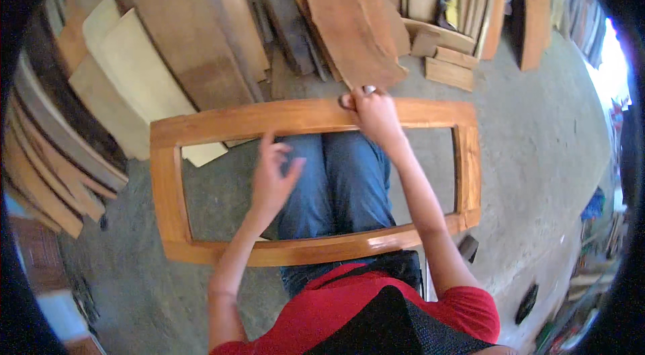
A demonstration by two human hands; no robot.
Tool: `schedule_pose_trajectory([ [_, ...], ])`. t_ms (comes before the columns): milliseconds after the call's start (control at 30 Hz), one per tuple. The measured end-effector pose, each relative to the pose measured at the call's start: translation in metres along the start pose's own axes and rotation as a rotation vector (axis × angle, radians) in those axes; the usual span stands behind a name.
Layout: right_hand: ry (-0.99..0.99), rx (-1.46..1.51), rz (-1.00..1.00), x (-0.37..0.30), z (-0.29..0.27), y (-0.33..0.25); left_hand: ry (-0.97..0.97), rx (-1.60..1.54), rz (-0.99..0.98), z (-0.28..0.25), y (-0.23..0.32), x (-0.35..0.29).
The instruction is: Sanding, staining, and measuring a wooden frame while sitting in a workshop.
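Observation:
A varnished wooden frame, long and rectangular with an opening in the middle, lies across my lap over my blue jeans. On its far rail rests my right hand, closed, with a small dark thing showing at its fingertips; I cannot make out its kind. A ring sits on one finger of that hand. My left hand hovers over the opening, fingers apart and holding nothing, its index fingertip at the inner edge of the far rail.
Wide boards and planks lean along the far side. Long curved strips stand at the left, near a cream panel. Short wood blocks lie on the grey concrete floor. At the lower right is a dark object.

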State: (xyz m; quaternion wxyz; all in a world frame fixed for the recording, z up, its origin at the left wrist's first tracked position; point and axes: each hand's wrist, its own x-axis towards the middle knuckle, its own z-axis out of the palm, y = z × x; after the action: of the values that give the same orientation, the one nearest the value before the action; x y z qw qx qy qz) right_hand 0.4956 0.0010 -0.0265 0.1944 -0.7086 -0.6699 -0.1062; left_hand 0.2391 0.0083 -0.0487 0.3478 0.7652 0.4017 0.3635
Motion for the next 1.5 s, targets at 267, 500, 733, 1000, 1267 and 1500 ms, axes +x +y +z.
schedule_pose_trajectory([
  [267, -0.003, 0.546, 0.175, 0.034, -0.008, -0.058, -0.066, -0.012, 0.088, 0.066, -0.002, 0.078],
  [500, -0.133, 0.713, 0.202, 0.013, -0.03, -0.027, 0.17, 0.186, 0.304, 0.065, 0.004, 0.101],
  [733, -0.082, 0.794, 0.329, -0.065, -0.017, 0.017, 0.364, 0.072, -0.004, -0.057, -0.067, 0.086],
  [1000, 0.153, 0.293, 0.13, -0.066, 0.004, 0.077, 0.77, 0.448, -0.128, -0.221, -0.156, 0.084],
  [1267, 0.053, -0.006, 0.322, -0.055, 0.043, 0.126, 0.593, -0.092, -0.074, -0.121, -0.071, 0.113],
  [1500, 0.109, -0.088, 0.263, -0.053, 0.043, 0.127, 0.087, -0.267, 0.302, 0.032, -0.045, 0.109],
])
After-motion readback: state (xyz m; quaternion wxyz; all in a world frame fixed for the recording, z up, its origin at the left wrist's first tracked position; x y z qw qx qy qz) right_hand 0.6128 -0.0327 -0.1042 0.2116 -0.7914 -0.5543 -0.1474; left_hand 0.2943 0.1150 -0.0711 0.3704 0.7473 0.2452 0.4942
